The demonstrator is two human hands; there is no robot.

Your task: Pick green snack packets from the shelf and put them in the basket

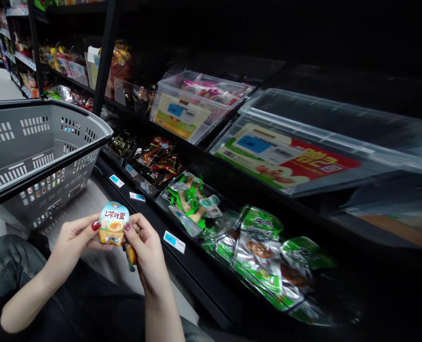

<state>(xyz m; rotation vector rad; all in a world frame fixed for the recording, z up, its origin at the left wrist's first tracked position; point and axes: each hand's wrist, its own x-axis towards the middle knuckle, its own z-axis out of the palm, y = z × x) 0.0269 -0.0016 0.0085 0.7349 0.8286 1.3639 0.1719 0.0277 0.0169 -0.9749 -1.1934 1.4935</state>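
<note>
Between my two hands, above my lap, is a small packaged tea egg [114, 223] with a pale blue and orange front facing me. My left hand [76, 240] is closed on its left side, the thumb on the front edge. My right hand [144, 242] pinches the right edge with its thumb. A second small orange-and-green packet [131, 256] sticks out below the right fingers, mostly hidden by them. To the left stands a grey shopping basket [63, 187] with a black handle.
Black shelving runs along the right. Its lower shelf holds green snack packets [258, 251], green-wrapped packs [191, 197] and dark red packets [157, 159]. Above are a clear bin with pink packets [182, 114] and a wide clear bin [339, 111]. Price tags [174, 242] line the shelf edge.
</note>
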